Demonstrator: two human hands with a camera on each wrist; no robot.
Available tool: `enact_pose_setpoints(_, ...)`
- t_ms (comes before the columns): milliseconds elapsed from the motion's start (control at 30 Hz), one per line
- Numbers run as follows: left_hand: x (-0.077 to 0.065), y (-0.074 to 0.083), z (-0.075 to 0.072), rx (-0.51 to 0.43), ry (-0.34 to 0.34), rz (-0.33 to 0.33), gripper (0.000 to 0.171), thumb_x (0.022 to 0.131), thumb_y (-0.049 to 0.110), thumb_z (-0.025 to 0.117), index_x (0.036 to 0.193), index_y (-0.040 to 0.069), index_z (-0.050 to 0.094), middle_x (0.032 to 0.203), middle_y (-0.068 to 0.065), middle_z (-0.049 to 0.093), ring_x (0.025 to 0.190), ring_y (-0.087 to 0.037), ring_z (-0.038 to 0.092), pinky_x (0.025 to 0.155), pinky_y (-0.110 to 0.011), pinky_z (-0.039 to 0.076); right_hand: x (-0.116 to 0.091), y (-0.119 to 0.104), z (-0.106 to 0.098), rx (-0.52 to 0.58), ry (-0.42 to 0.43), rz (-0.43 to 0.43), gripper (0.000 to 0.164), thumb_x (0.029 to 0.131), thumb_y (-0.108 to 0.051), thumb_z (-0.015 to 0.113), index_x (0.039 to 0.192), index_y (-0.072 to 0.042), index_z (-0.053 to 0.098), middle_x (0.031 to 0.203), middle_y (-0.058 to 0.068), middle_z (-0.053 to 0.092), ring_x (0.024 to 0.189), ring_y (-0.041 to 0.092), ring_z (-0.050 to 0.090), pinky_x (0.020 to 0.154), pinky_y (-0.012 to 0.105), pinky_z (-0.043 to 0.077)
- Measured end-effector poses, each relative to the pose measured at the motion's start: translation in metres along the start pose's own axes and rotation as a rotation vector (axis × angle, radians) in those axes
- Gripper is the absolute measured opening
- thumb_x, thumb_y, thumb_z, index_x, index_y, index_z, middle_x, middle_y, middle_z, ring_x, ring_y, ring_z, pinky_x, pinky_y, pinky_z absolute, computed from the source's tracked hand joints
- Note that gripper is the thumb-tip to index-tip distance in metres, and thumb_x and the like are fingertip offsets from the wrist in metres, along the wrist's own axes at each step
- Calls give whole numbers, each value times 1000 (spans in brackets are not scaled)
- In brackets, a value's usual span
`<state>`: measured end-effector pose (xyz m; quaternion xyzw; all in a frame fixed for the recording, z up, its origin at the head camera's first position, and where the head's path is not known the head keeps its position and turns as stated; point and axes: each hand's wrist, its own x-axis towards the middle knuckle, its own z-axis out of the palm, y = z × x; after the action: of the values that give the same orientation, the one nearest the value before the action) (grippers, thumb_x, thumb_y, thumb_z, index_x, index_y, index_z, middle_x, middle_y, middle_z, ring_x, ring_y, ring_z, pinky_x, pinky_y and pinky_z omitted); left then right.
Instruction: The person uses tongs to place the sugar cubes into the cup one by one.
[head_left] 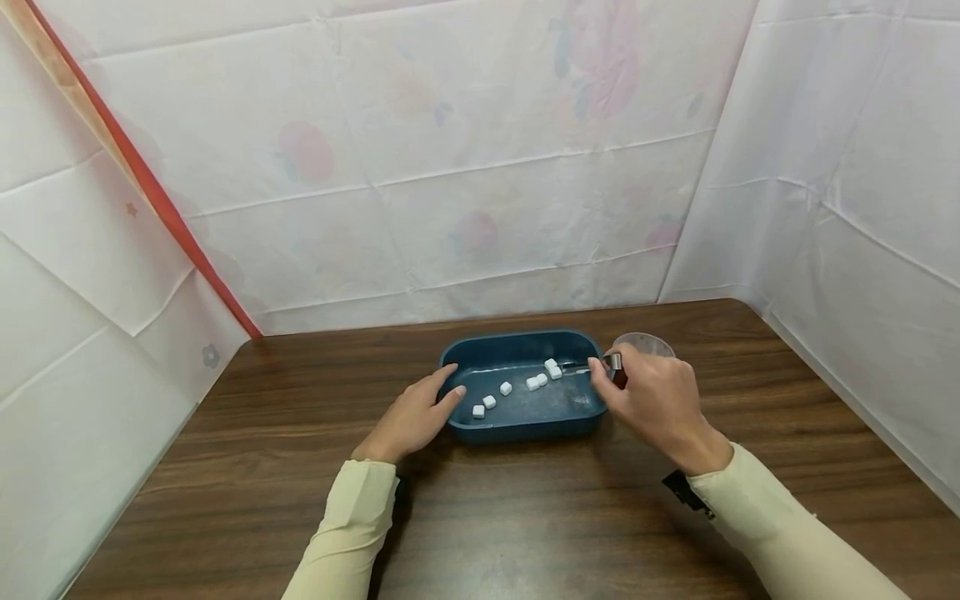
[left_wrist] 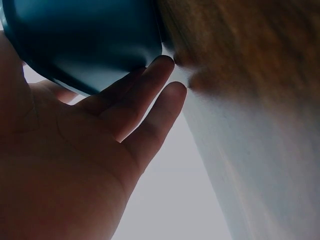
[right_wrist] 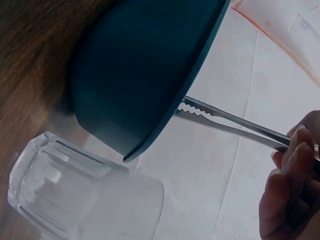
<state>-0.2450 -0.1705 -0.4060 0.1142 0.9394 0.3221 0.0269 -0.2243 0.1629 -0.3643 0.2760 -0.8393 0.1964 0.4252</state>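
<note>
A dark blue oblong tub (head_left: 525, 429) stands on the table with several small white cubes (head_left: 506, 388) scattered on its floor. At its left end my left hand (head_left: 411, 417) rests on the rim, thumb and index fingertip over the edge. The other fingers (left_wrist: 135, 102) lie fairly straight against the outer wall in the left wrist view. My right hand (head_left: 660, 400) grips metal tongs (right_wrist: 230, 122) above the tub's right end. Inside, the tongs' tips reach close beside two touching cubes (head_left: 553, 369); whether they touch them I cannot tell. The tub wall hides those tips in the right wrist view.
Just right of the tub stands a clear glass (right_wrist: 90, 195), partly behind my right hand in the head view. The brown wood-grain table (head_left: 510, 508) meets white patterned sheeting (head_left: 465, 192) at the back and sides.
</note>
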Motion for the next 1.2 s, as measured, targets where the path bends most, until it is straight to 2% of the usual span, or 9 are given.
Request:
enact_pose_setpoints(333,0,0,0,7,5,-7,62,104,50,46,157,17,36,157,-7,39,143,-30,37,114,-55,32,2,1,-4,-13,-8,4,22,84,-17,72,71,-6,58,51,-6,43,42,2,34,37,22,29)
enact_pose_setpoints(633,-1,-2,1,8,6,1,64,104,52,45,157,17,36,157,-7,39,143,-30,37,114,-54,32,3,1,-6,-13,-21,14,20,83,-16,74,74,-5,60,51,-5,45,42,2,36,38,21,30)
enact_pose_setpoints(1200,-1,-3,2,-6,9,11,64,104,51,46,157,17,36,157,-6,39,143,-29,37,114,-54,31,6,7,-14,-34,-3,3,24,88,-21,67,76,-1,61,53,-2,48,41,5,36,37,23,31)
